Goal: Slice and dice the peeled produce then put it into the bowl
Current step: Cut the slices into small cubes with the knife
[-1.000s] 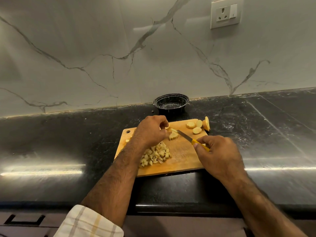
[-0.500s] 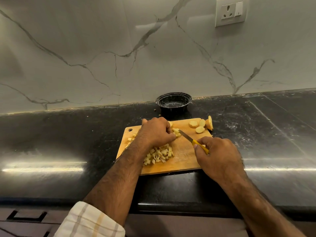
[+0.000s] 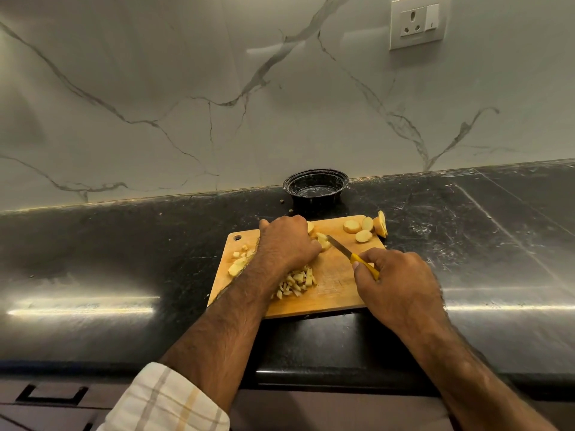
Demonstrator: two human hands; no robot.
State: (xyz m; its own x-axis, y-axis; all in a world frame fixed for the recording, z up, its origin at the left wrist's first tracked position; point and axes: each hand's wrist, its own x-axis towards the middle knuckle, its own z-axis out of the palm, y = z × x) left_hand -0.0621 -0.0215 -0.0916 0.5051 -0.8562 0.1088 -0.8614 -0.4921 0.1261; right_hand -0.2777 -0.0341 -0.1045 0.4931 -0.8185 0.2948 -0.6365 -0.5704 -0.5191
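A wooden cutting board [image 3: 339,287] lies on the black counter. My left hand [image 3: 286,242] curls over pale potato pieces [image 3: 322,241] near the board's middle and holds them down. My right hand [image 3: 395,284] grips a yellow-handled knife [image 3: 351,255] whose blade points at those pieces. A heap of diced potato [image 3: 298,283] sits by my left wrist. Round slices [image 3: 362,231] lie at the board's far right corner. A few chunks [image 3: 238,262] rest on the board's left side. The black bowl [image 3: 315,188] stands behind the board against the wall.
Black stone counter [image 3: 124,259] runs left and right of the board, with a marble wall [image 3: 186,88] behind. A wall socket [image 3: 417,23] is at the upper right. Drawer fronts [image 3: 46,396] lie below the counter's front edge.
My left hand shifted slightly over the pieces and the knife blade moved in against them. The view shifted a little.
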